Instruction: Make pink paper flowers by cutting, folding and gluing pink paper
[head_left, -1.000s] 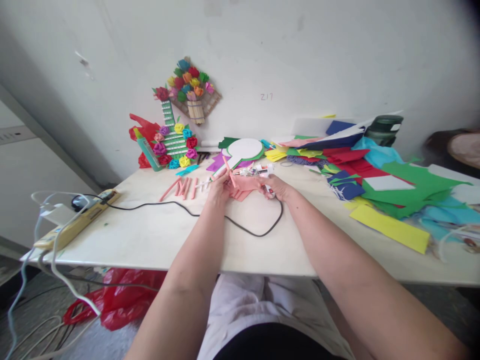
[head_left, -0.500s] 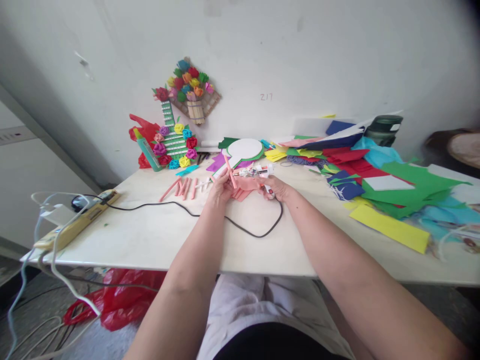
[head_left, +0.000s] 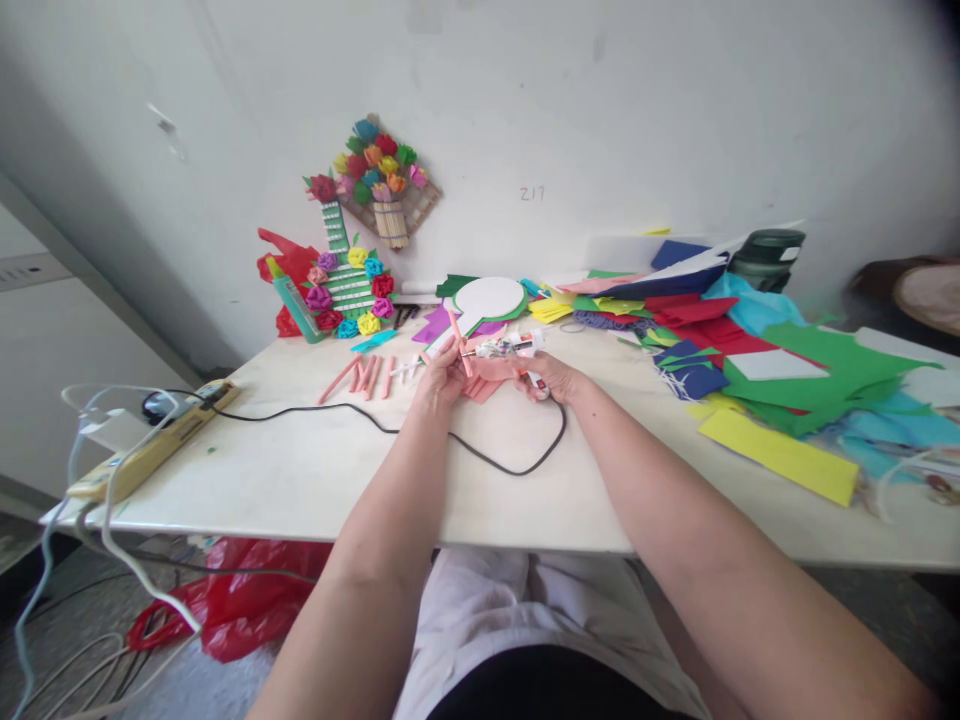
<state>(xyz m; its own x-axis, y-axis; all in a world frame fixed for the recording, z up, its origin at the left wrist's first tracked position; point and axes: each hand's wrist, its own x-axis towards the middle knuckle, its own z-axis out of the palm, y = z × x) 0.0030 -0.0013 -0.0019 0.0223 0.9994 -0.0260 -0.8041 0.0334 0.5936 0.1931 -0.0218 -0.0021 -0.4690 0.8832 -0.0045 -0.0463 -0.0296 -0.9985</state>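
Note:
My left hand [head_left: 445, 378] is closed on a rolled strip of pink paper [head_left: 457, 328] that sticks up past the fingers, its flat part stretching to the right. In my right hand [head_left: 547, 377] is a white glue gun [head_left: 527, 343], gripped with its nozzle pointing left at the pink roll. The tip is at or very near the paper; contact is too small to tell. More pink paper strips [head_left: 487, 388] lie under the hands. Left of them are several finished pink paper rolls [head_left: 366, 375] and a few short white sticks [head_left: 409, 368].
A black cord [head_left: 517, 472] loops across the table from the power strip [head_left: 154, 440]. Behind the hands lies a round white-and-green paper shape [head_left: 491, 297]. Coloured sheets [head_left: 795, 390] pile up at right; a flower-decorated paper guitar [head_left: 351, 285] and a glue bottle [head_left: 296, 305] stand at left.
The glue gun has shifted slightly to the left, its nozzle now closer to the pink roll. My left hand stays nearly in place.

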